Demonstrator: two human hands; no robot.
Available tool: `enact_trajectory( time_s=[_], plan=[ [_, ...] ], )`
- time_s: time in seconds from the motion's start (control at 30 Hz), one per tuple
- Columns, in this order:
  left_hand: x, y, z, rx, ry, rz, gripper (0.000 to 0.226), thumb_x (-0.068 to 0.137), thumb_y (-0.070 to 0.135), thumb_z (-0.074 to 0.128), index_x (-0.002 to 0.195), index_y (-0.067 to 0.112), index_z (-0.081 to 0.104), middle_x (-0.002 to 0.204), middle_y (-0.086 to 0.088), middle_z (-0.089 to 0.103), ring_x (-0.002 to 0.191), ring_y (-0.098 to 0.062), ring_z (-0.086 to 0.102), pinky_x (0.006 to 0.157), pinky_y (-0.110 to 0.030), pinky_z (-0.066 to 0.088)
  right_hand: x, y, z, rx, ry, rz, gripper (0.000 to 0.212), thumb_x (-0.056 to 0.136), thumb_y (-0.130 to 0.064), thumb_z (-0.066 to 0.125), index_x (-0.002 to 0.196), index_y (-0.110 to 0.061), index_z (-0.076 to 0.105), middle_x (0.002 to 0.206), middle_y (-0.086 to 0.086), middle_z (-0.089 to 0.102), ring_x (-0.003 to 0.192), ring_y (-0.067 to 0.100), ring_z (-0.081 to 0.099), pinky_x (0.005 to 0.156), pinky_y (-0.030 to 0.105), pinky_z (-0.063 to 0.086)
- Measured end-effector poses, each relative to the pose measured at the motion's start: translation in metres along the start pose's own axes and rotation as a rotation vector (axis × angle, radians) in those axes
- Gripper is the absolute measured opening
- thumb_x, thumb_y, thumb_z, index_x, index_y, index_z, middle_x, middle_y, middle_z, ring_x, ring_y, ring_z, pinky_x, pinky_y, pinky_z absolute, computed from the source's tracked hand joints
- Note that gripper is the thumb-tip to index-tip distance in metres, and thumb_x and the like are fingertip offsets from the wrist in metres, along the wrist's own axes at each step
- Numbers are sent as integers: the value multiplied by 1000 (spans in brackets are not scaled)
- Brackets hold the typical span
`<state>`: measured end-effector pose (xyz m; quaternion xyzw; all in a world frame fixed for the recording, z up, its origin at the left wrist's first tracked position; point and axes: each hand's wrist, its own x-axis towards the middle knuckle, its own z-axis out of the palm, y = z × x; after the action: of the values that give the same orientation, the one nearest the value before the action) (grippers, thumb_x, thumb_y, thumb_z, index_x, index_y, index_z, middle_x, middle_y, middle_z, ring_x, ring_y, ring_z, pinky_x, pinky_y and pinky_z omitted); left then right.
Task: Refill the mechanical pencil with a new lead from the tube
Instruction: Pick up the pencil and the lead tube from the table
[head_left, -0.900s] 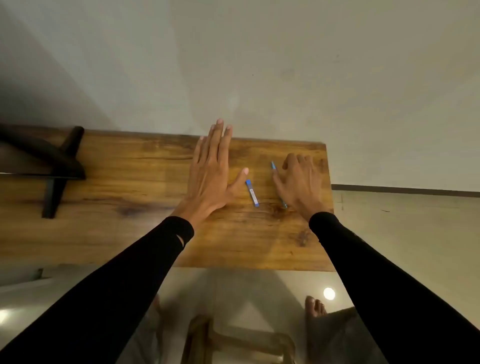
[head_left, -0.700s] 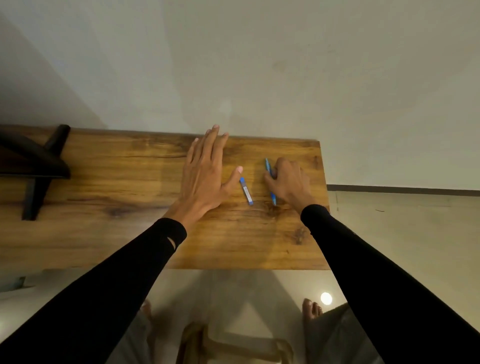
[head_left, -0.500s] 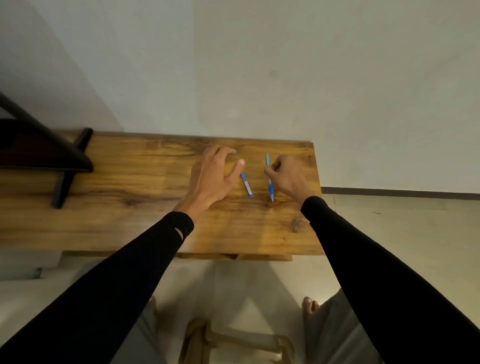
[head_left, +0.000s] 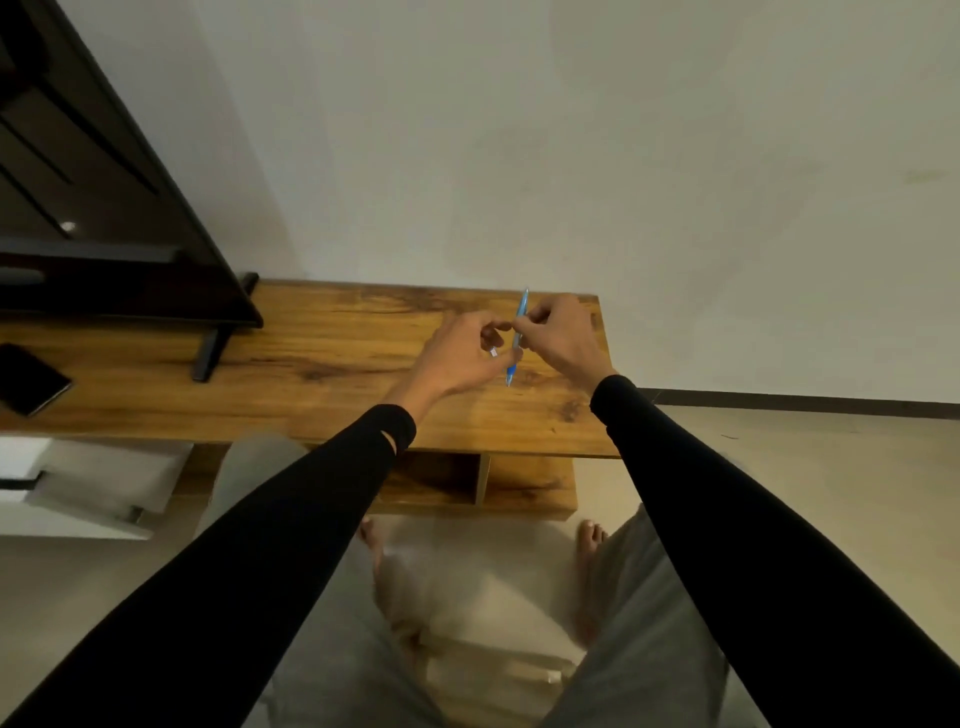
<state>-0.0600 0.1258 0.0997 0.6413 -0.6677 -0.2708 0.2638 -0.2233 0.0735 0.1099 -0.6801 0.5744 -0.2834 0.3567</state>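
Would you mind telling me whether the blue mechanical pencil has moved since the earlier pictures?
Yes. The blue mechanical pencil lay flat on the wooden table; now the right hand holds it lifted above that surface.

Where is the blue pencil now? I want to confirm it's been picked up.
The blue pencil is held in the right hand above the right end of the wooden table, beside the left hand.
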Motion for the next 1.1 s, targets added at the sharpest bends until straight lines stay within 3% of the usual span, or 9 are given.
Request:
enact_trajectory(
  time_s=[0.13,0.3,0.43,0.57,0.67,0.83,1.1],
  plan=[
    [21,-24,30,-65,5,-40,46,94,42,80,136,28,71,100,14,76,92,-1,73,88,-34,67,15,25,22,20,13,51,30,93,-22,76,81,4,74,78,20,75,64,18,62,58,31,49],
    [60,-65,58,-102,66,-82,41,98,23,77,138,30,70,88,21,72,83,2,73,80,-33,68,55,62,52,139,15,77,23,95,-20,76,84,0,74,75,14,79,69,28,76,62,41,60],
    [85,-88,68,-28,140,-15,34,101,21,70,136,21,73,90,13,72,75,-1,68,67,-21,56,91,86,65,319,41,49,19,101,-21,72,93,-4,73,75,8,78,64,11,71,61,26,57],
    [101,-103,68,100,114,86,30,105,20,65,134,19,71,104,9,67,89,-9,61,76,-22,49,117,107,62,520,86,32,9,104,-20,70,100,-12,67,76,2,78,71,15,76,64,27,60],
    [111,-108,65,167,95,146,29,106,20,62,133,18,71,101,12,59,90,-8,54,71,-20,41,127,120,59,537,54,-9,8,104,-16,70,101,-8,71,80,5,80,74,18,77,66,29,61],
    [123,-110,57,148,105,148,21,106,26,64,124,23,74,102,12,61,92,-12,64,78,-33,55,130,127,56,528,7,-2,11,104,-14,70,105,-5,74,84,7,82,77,17,78,71,29,63],
    [133,-112,57,46,125,93,18,106,23,67,120,17,77,107,3,73,97,-17,66,88,-43,56,135,113,51,488,22,-5,5,104,-6,67,104,-7,72,87,13,78,75,11,74,69,24,61]
  ],
)
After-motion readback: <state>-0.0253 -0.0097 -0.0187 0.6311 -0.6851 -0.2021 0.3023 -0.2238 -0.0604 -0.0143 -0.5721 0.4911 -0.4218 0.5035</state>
